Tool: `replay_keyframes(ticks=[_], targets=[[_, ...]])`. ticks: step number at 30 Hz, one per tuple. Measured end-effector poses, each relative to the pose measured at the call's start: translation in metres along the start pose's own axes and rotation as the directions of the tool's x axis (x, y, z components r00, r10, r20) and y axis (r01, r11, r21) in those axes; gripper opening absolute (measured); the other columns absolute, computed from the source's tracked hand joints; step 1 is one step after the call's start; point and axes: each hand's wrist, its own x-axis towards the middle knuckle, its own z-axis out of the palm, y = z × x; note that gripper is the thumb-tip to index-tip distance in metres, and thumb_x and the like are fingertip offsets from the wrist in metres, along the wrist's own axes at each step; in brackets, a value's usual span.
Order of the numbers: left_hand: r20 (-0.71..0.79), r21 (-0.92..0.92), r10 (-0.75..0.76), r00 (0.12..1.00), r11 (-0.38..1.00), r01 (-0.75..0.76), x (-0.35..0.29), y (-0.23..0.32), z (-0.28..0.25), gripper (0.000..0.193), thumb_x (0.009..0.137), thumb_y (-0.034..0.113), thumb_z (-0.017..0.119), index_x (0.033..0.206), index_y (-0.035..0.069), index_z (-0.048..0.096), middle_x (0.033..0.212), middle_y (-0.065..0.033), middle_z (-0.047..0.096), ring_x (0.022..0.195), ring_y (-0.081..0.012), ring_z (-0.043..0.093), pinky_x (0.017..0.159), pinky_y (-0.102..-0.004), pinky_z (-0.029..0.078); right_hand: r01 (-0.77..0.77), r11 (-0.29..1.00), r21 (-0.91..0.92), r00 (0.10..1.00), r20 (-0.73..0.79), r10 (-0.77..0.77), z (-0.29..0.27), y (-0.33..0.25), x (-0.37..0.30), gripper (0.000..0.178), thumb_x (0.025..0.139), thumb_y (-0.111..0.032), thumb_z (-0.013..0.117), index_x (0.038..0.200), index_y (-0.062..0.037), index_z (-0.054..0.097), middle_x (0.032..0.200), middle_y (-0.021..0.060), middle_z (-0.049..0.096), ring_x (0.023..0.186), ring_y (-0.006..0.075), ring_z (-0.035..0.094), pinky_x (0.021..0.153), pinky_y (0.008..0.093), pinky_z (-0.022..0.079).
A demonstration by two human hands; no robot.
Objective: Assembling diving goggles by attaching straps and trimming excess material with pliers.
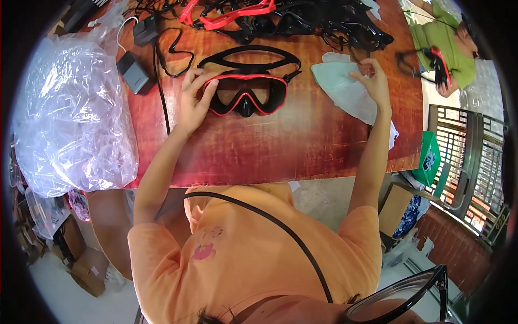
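Observation:
A diving mask with a red rim and black skirt [246, 109] lies on the table, its black strap [253, 49] looped out behind it. My left hand [195, 100] grips the mask's left edge between thumb and fingers. To the right, my right hand [373, 85] is over a pale blue-green cloth or thin sheet [340, 89]. Its thumb and fingers are apart at the sheet's upper right edge. Whether they touch the sheet, I cannot tell.
A bulky clear plastic bag [73, 119] covers the table's left side. Beside it are a small grey-black device [133, 73] and black cables [162, 97]. More red and black masks [291, 22] pile up at the back. At the right, another person in green [445, 40] holds a red-black mask [441, 67].

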Motion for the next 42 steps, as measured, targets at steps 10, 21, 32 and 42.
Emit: replay_keyframes(ticks=[10, 21, 32, 42], targets=[[0.315, 0.306, 0.426, 0.848, 0.800, -0.516, 0.030, 0.037, 0.007, 0.034, 0.075, 0.016, 0.076, 0.108, 0.009, 0.067, 0.091, -0.0057, 0.056, 0.088, -0.0239, 0.057, 0.073, -0.0335, 0.048, -0.080, 0.859, 0.506, 0.993, -0.035, 0.113, -0.020, -0.023, -0.021, 0.018, 0.091, -0.005, 0.062, 0.108, 0.0019, 0.059, 0.096, 0.0104, 0.069, 0.085, 0.0158, 0.065, 0.079, 0.0252, 0.050], [0.413, 0.455, 0.611, 0.676, 0.505, -0.734, 0.046, 0.037, 0.022, 0.019, 0.078, 0.018, 0.072, 0.084, 0.007, 0.058, 0.087, -0.0032, 0.051, 0.082, -0.0189, 0.057, 0.063, -0.0311, 0.048, 0.168, 0.607, 0.777, 0.954, -0.283, 0.098, -0.011, -0.066, -0.068, 0.019, 0.092, -0.007, 0.062, 0.110, 0.0002, 0.058, 0.095, 0.0118, 0.068, 0.079, 0.0178, 0.065, 0.075, 0.0297, 0.052], [0.344, 0.085, 0.353, 0.870, 0.911, -0.404, 0.043, 0.024, 0.003, 0.024, 0.081, 0.012, 0.073, 0.102, 0.004, 0.067, 0.106, -0.0060, 0.062, 0.093, -0.0216, 0.058, 0.080, -0.0346, 0.044, -0.197, 0.431, 0.881, 0.969, 0.107, 0.224, 0.089, -0.140, -0.102, 0.020, 0.090, -0.002, 0.062, 0.108, 0.0044, 0.059, 0.089, 0.0128, 0.067, 0.077, 0.0167, 0.064, 0.071, 0.0273, 0.052], [0.336, -0.244, -0.017, 0.942, 0.964, 0.104, -0.003, -0.003, -0.044, 0.034, 0.092, 0.005, 0.059, 0.126, 0.009, 0.061, 0.127, -0.0020, 0.053, 0.090, -0.0050, 0.048, 0.072, -0.0182, 0.037, -0.257, 0.572, 0.779, 0.959, 0.132, 0.251, 0.138, -0.184, -0.096, 0.021, 0.089, -0.002, 0.064, 0.108, 0.0061, 0.060, 0.092, 0.0153, 0.069, 0.076, 0.0158, 0.067, 0.068, 0.0246, 0.054]])
